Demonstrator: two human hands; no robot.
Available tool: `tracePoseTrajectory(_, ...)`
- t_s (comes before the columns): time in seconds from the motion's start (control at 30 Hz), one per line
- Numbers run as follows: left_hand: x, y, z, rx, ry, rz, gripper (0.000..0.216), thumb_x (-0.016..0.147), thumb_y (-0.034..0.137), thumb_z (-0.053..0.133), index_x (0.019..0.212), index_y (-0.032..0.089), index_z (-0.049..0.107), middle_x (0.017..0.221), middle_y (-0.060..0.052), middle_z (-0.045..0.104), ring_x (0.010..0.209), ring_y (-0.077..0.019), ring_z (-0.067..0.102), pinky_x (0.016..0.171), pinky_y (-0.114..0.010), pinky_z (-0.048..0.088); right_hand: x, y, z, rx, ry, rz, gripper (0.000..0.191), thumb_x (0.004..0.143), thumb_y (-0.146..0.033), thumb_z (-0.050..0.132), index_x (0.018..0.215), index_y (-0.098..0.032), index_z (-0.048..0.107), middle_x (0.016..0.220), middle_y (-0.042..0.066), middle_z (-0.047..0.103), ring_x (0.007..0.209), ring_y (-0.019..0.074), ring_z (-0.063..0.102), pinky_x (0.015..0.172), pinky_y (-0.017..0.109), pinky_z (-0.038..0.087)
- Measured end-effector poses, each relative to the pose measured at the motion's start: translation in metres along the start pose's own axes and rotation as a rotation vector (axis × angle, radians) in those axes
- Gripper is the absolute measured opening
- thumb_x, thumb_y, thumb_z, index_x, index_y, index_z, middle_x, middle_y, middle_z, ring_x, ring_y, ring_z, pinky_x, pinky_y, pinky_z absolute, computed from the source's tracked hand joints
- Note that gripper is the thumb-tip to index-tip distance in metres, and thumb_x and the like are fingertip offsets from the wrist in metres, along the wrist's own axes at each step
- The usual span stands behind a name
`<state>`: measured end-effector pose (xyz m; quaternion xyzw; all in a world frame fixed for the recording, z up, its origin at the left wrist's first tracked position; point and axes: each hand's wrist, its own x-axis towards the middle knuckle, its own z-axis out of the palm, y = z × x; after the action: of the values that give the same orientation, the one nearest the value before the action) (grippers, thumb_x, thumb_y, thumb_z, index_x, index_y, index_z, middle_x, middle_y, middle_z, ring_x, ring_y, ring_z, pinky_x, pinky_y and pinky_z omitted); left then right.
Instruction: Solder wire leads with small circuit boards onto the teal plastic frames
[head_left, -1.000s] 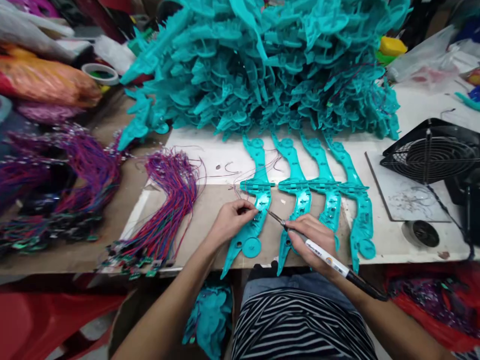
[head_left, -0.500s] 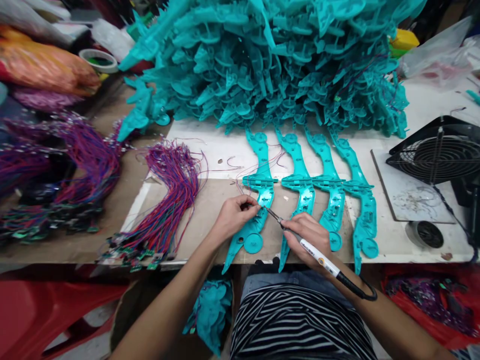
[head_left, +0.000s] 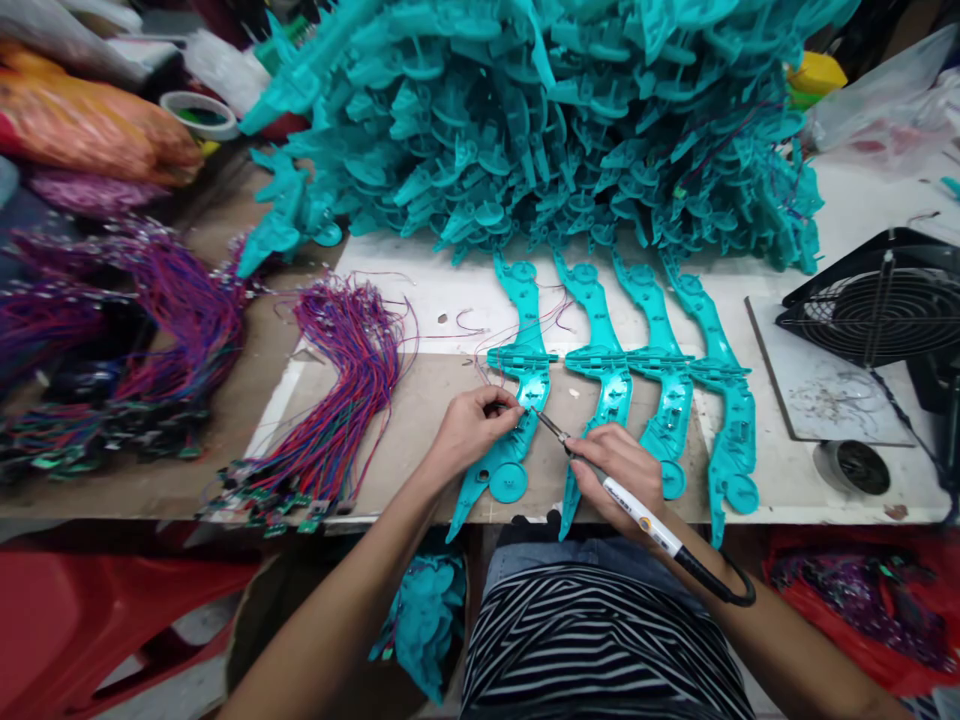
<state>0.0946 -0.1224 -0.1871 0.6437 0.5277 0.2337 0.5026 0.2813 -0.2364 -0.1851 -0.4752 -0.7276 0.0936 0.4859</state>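
My right hand [head_left: 616,475] is closed round a white and grey soldering iron [head_left: 637,512], its metal tip touching or very near the leftmost teal plastic shell [head_left: 534,385]. Fingertips pinched together, my left hand [head_left: 476,428] sits over that same shell, beside the tip. Thin wires run by those fingers, but exactly what the pinch holds is too small to make out. Red and purple wires [head_left: 525,335] trail across the shell's upper part. To its right, several matching teal shells [head_left: 611,390] lie in a row.
A high heap of teal shells [head_left: 525,130] stands behind. Wire bundles with small circuit boards [head_left: 349,360] lie left. On the right are a black fan [head_left: 874,300], a white board [head_left: 821,385] and a small round tin [head_left: 851,468]. A red stool [head_left: 112,620] stands below left.
Both hands keep almost the same place on the leftmost shell, the soldering iron still at it. The whole view has shifted very slightly.
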Motion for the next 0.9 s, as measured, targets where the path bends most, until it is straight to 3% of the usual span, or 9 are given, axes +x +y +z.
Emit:
tracePoseTrajectory(0.3,0.000,0.002,0.000,-0.018,-0.006,-0.021,0.021,0.064,0.033,0.063,0.070,0.014,0.069,0.063,-0.002,0.062,0.057,-0.0123,0.049,0.051,-0.023,0.038,0.003,-0.005,-0.011,-0.029,0.062,0.090,0.028,0.086,-0.011,0.060,0.110,-0.023,0.069,0.079,0.004,0.069,0.076,0.0167,0.064,0.068,0.032,0.055)
tracePoseTrajectory(0.7,-0.001,0.003,0.000,-0.002,0.001,-0.023,0.020,0.064,0.033,0.062,0.069,0.015,0.068,0.061,-0.001,0.060,0.057,-0.0117,0.046,0.051,-0.022,0.035,-0.010,0.004,-0.069,-0.228,0.128,0.292,0.027,0.089,-0.022,0.063,0.115,-0.025,0.070,0.093,0.003,0.076,0.079,0.0169,0.072,0.077,0.031,0.059)
tracePoseTrajectory(0.9,0.001,0.001,0.001,-0.037,-0.008,-0.014,0.019,0.063,0.032,0.064,0.071,0.015,0.065,0.062,0.000,0.057,0.057,-0.0111,0.045,0.051,-0.022,0.035,-0.010,0.032,-0.086,-0.383,0.017,0.091,0.027,0.089,-0.020,0.064,0.116,-0.022,0.068,0.090,0.004,0.076,0.090,0.0191,0.071,0.083,0.033,0.058)
